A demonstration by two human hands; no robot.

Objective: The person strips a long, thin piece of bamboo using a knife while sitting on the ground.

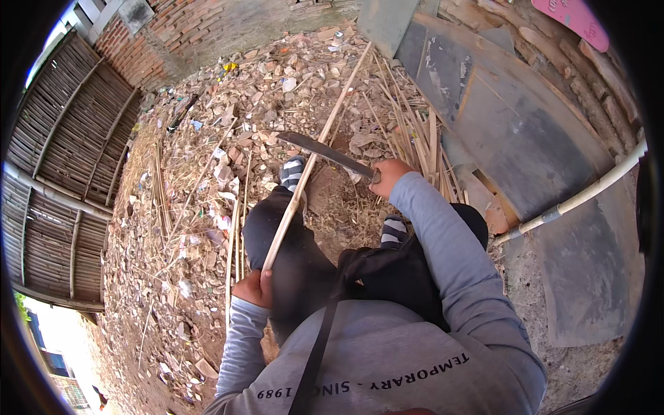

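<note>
A long, pale bamboo strip (320,147) slants from my left hand (257,288) up toward the far middle, passing over my left leg. My left hand is closed round its near end. In my right hand (390,177) is the handle of a machete (325,151), a dark, slightly curved blade pointing left. The blade crosses the strip near its middle; whether it touches or lies just above it, I cannot tell. The fingers of the right hand are wrapped round the handle, partly hidden behind the wrist.
Rubble and dry straw cover the ground (207,228). More bamboo strips (415,131) lie beyond my right hand, others (235,235) beside my left leg. Dark flat sheets (526,131) lean at the right behind a pale pole (574,200). A woven bamboo panel (69,131) stands left.
</note>
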